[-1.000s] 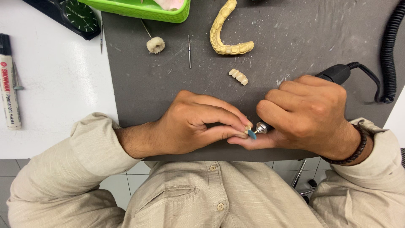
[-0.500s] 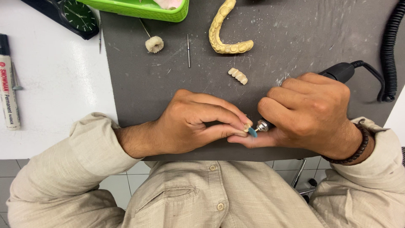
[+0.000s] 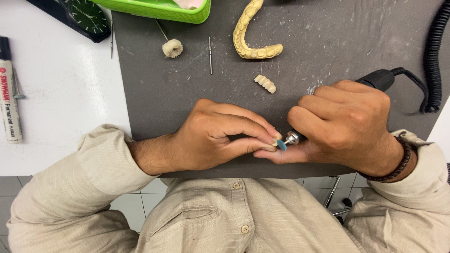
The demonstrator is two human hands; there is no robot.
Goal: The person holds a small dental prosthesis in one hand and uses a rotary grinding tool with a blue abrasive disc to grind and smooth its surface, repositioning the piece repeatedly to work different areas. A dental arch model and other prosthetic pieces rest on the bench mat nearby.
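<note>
Right hand [image 3: 347, 126] grip closed round handpiece [image 3: 375, 79] | left hand [image 3: 215, 136] grip pinching small tooth piece [image 3: 275, 139]

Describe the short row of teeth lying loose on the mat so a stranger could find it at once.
Start at the dark grey mat and find the big curved yellowish dental arch near its top edge. Just below the arch's lower end, above the right hand, lies the short tooth bridge. It is a small, straight, pale piece, unlike the curved arch.
</note>
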